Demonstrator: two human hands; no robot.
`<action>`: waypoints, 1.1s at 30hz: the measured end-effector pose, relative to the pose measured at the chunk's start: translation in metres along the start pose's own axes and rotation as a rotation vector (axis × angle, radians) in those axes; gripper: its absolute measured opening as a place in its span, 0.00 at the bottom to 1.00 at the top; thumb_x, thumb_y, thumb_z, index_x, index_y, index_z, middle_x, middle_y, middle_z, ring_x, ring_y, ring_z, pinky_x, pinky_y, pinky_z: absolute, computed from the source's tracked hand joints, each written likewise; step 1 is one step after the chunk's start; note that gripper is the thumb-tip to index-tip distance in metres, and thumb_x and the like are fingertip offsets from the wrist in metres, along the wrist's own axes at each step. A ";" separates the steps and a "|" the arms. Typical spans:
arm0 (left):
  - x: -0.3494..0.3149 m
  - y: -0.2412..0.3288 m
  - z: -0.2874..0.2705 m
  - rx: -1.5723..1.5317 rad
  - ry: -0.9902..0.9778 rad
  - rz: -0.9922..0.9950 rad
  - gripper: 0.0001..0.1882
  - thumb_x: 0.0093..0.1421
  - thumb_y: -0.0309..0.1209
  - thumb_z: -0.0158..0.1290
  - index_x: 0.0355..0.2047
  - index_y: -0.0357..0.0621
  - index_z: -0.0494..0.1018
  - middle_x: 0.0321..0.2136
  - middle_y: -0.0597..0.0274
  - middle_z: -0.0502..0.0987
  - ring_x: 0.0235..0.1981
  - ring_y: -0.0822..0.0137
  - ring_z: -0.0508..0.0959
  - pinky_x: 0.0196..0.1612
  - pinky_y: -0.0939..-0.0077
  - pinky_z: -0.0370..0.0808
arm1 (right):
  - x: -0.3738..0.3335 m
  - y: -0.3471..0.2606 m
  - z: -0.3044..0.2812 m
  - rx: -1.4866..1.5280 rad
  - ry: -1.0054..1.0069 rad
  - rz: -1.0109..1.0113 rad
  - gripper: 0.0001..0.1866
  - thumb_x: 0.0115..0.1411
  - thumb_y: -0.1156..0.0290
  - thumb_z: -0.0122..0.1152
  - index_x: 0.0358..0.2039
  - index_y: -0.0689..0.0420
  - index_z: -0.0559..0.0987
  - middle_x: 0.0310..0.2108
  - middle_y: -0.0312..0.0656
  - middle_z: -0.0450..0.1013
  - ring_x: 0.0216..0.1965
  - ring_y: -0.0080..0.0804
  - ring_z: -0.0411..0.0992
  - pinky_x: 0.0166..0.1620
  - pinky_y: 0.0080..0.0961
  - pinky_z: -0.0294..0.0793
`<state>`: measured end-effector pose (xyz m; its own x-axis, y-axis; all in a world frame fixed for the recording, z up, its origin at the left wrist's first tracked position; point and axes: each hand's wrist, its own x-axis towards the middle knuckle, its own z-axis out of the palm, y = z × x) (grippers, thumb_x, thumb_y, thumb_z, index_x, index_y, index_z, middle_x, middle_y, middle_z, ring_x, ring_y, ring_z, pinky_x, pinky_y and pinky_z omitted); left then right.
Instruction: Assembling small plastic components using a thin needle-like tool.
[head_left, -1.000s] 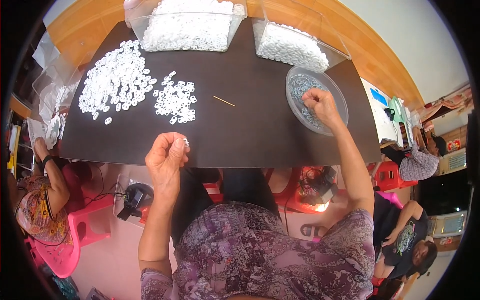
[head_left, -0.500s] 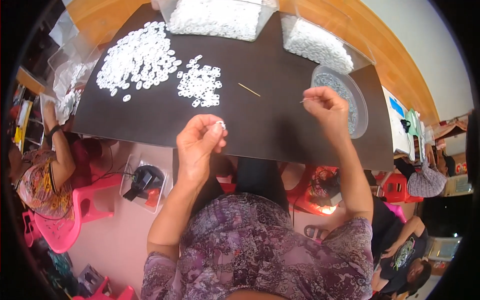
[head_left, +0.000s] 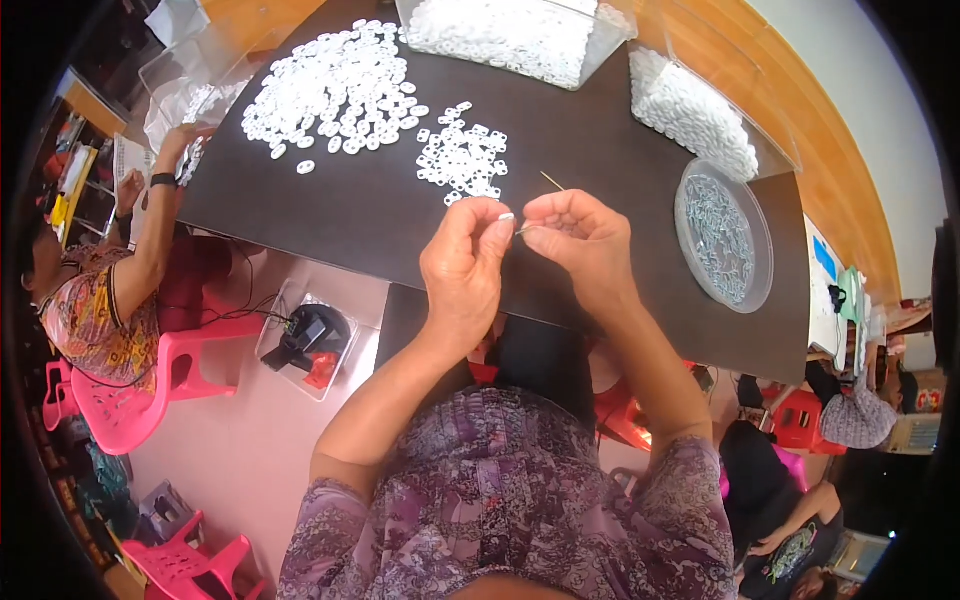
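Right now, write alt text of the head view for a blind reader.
A person's left hand pinches a small white piece beside the right hand, which pinches a thin piece, at a dark table. On it are two piles of white pieces, clear bins of white parts and a round tub of metallic parts.

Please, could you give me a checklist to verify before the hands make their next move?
1. Left hand grips the white piece: ok, pinched at the fingertips.
2. Right hand holds a thin part: ok, its end shows at the fingertips.
3. White piece and thin part aligned: cannot tell, too small.
4. Thin stick free of the right hand: cannot tell, partly hidden behind it.
5. Round tub upright on the table: ok, small grey parts inside.
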<state>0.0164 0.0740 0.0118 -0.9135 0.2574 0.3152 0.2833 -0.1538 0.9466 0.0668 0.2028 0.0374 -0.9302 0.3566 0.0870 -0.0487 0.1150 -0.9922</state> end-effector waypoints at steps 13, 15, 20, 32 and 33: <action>0.006 0.000 -0.001 0.040 0.002 -0.032 0.03 0.61 0.24 0.49 0.35 0.38 0.67 0.24 0.69 0.70 0.24 0.80 0.68 0.26 0.86 0.67 | -0.007 0.004 0.015 0.007 0.093 -0.091 0.10 0.51 0.81 0.62 0.35 0.63 0.75 0.28 0.34 0.73 0.29 0.15 0.68 0.34 0.14 0.70; 0.006 0.001 -0.002 -0.090 -0.024 -0.127 0.03 0.61 0.24 0.49 0.35 0.38 0.68 0.24 0.70 0.69 0.24 0.82 0.67 0.25 0.88 0.66 | -0.007 0.006 0.014 0.001 0.102 -0.096 0.10 0.50 0.81 0.62 0.35 0.62 0.75 0.27 0.34 0.72 0.28 0.15 0.68 0.33 0.14 0.70; 0.011 -0.011 0.001 0.183 0.002 0.095 0.02 0.61 0.25 0.49 0.34 0.40 0.68 0.24 0.70 0.70 0.22 0.83 0.65 0.23 0.90 0.63 | 0.010 0.024 0.000 -0.511 0.140 -0.373 0.10 0.46 0.83 0.60 0.31 0.61 0.74 0.25 0.42 0.71 0.27 0.32 0.71 0.32 0.25 0.71; 0.007 -0.004 -0.023 -0.046 0.009 -0.095 0.04 0.61 0.27 0.50 0.33 0.40 0.68 0.23 0.69 0.71 0.18 0.84 0.64 0.19 0.91 0.61 | 0.031 0.037 -0.007 -0.732 0.111 -0.466 0.11 0.44 0.82 0.60 0.31 0.60 0.74 0.26 0.41 0.72 0.30 0.37 0.68 0.35 0.30 0.68; 0.006 -0.004 -0.023 -0.064 0.009 -0.107 0.04 0.61 0.27 0.50 0.33 0.40 0.68 0.23 0.69 0.71 0.18 0.84 0.64 0.19 0.91 0.61 | 0.030 0.036 -0.010 -0.712 0.106 -0.467 0.11 0.44 0.83 0.59 0.30 0.60 0.73 0.27 0.42 0.71 0.31 0.40 0.68 0.36 0.32 0.67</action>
<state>0.0029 0.0540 0.0082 -0.9401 0.2669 0.2120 0.1655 -0.1864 0.9684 0.0408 0.2265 0.0052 -0.8310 0.2084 0.5157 -0.1451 0.8139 -0.5626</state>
